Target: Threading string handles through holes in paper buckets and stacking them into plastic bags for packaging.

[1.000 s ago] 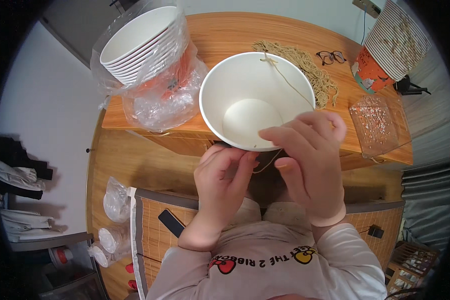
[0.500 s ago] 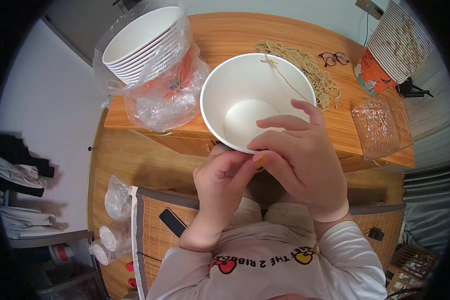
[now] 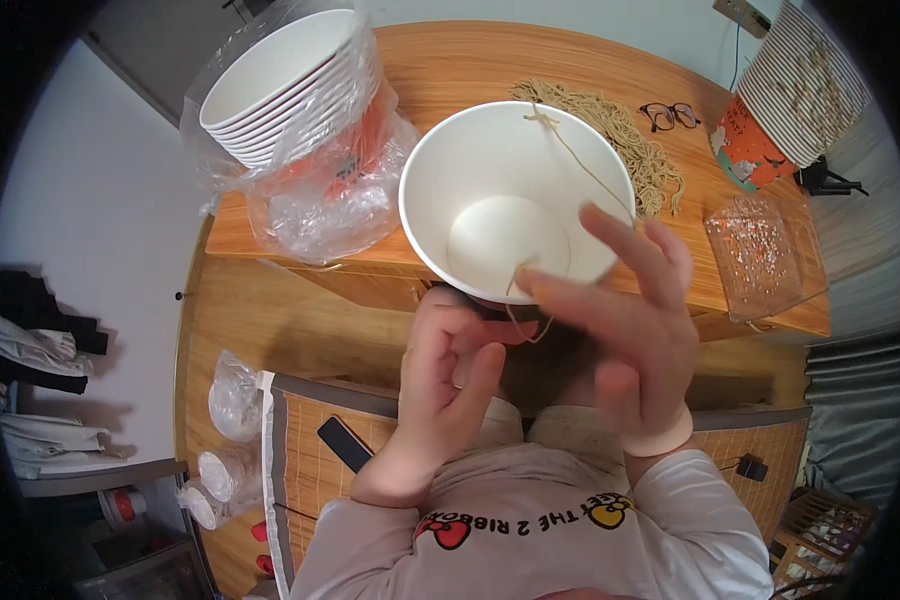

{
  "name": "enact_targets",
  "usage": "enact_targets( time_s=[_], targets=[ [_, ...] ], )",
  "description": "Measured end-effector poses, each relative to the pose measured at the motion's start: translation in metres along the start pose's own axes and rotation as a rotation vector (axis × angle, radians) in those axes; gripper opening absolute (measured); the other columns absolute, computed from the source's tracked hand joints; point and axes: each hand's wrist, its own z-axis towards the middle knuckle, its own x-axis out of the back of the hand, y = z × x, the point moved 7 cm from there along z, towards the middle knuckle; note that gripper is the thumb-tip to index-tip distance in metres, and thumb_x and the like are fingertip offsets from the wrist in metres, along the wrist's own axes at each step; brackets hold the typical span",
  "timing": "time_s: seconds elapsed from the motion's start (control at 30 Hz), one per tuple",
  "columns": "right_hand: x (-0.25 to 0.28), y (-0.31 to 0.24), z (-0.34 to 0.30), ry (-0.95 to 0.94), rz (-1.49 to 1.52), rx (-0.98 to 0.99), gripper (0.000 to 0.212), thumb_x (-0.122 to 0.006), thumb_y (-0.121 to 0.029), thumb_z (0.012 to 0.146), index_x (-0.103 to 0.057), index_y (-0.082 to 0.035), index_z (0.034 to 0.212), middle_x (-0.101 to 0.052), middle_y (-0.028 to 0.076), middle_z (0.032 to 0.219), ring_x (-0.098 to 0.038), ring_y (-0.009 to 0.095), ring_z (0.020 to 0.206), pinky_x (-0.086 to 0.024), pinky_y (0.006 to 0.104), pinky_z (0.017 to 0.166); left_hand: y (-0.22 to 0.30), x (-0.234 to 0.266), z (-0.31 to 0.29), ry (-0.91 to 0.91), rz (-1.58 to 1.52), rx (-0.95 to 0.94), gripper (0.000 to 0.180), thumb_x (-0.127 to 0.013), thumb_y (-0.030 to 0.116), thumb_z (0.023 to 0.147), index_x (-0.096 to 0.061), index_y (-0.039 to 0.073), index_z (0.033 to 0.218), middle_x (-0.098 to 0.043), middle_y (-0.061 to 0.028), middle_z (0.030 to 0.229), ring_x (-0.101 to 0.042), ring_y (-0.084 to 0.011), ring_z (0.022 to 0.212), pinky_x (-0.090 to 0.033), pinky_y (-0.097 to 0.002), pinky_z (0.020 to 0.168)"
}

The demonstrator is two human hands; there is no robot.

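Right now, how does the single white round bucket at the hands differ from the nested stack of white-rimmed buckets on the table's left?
The single white round bucket is unwrapped; the nested stack is in a clear plastic bag.
The single bucket has tan cord tied at its far rim; no cord shows on the stack.
Both have round mouths and white insides.

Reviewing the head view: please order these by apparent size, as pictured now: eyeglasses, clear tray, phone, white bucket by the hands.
1. White bucket
2. Clear tray
3. Phone and eyeglasses: too alike to rank; the forearm may cover some phone.
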Motion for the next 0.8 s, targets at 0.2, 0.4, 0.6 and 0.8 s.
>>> enact_targets(
  time_s=[0.2, 0.4, 0.6, 0.8],
  targets=[
    [-0.011, -0.009, -0.032, -0.066, -0.095, 0.137, 0.046, -0.034, -0.051, 0.102, -0.064, -0.018, 0.112, -0.072, -0.002, 0.111, -0.052, 0.027, 0.122, -0.019, 0.0450, 0.110, 0.000, -0.004, 0.010, -0.128, -0.015, 0.144, 0.015, -0.050, -0.007, 0.094, -0.056, -0.002, 0.107, -0.053, -0.0097, 0.112, -0.060, -0.0196, 0.107, -0.048, -0.0315, 0.094],
    [0.005, 0.005, -0.004, 0.037, -0.167, 0.009, 0.030, -0.068, -0.036, 0.083, -0.065, -0.013, 0.102, -0.068, 0.000, 0.098, -0.058, 0.022, 0.101, -0.032, 0.0415, 0.092, 0.001, -0.004, 0.014, -0.018, 0.020, 0.116, 0.016, -0.060, -0.011, 0.088, -0.056, -0.002, 0.100, -0.057, -0.0098, 0.109, -0.062, -0.0167, 0.104, -0.051, -0.0284, 0.089],
    [-0.013, 0.005, 0.017, -0.161, -0.090, -0.046, 0.021, -0.057, -0.029, 0.092, -0.069, -0.013, 0.099, -0.066, 0.002, 0.083, -0.058, 0.022, 0.098, -0.028, 0.0463, 0.102, 0.008, -0.003, 0.017, 0.035, 0.052, 0.024, 0.017, -0.062, -0.011, 0.088, -0.054, -0.001, 0.099, -0.065, -0.0100, 0.097, -0.066, -0.0155, 0.093, -0.054, -0.0268, 0.083],
    [-0.022, 0.008, 0.027, -0.236, -0.009, 0.002, 0.018, -0.059, -0.026, 0.091, -0.071, -0.013, 0.094, -0.068, 0.001, 0.078, -0.065, 0.022, 0.094, -0.031, 0.0500, 0.105, 0.014, -0.001, 0.018, 0.080, 0.127, -0.047, 0.017, -0.063, -0.009, 0.088, -0.054, -0.001, 0.099, -0.067, -0.0083, 0.095, -0.066, -0.0123, 0.090, -0.054, -0.0245, 0.079]
  ],
)
